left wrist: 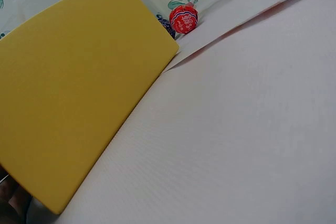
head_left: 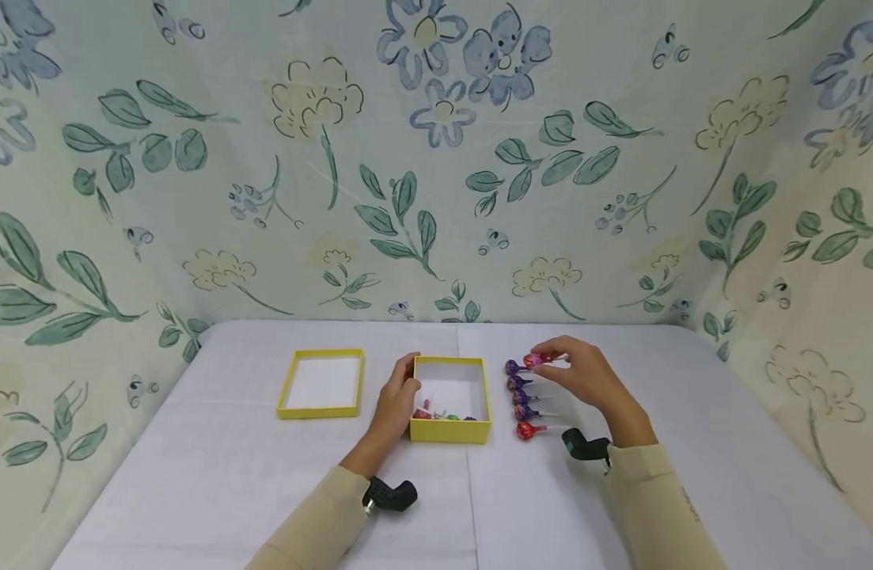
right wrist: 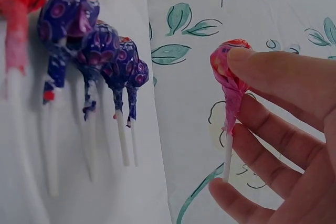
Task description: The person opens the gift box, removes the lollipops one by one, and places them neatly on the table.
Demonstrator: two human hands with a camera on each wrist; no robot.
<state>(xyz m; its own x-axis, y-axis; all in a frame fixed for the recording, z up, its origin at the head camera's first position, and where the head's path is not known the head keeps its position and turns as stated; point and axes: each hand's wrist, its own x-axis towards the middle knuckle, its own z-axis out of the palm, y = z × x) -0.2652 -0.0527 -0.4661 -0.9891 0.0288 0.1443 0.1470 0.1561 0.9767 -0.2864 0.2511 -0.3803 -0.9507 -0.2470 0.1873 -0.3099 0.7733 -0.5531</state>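
Note:
A pink-wrapped lollipop (right wrist: 229, 90) is pinched between the thumb and fingers of my right hand (head_left: 587, 378), its white stick pointing down in the right wrist view. Below and beside that hand lies a column of lollipops: several purple ones (head_left: 521, 397) and a red one (head_left: 527, 431) at the near end. My left hand (head_left: 389, 408) grips the left side of an open yellow box (head_left: 450, 431), thumb at the rim. Inside the box, more wrapped sweets (head_left: 425, 412) gather along the near wall. The yellow box's outer side (left wrist: 84, 82) fills much of the left wrist view.
A yellow-rimmed box lid (head_left: 318, 412) lies to the left of the box, its white inside facing up. White cloth (head_left: 194, 475) with a crease covers the table. Behind it hangs a floral curtain (head_left: 436, 237).

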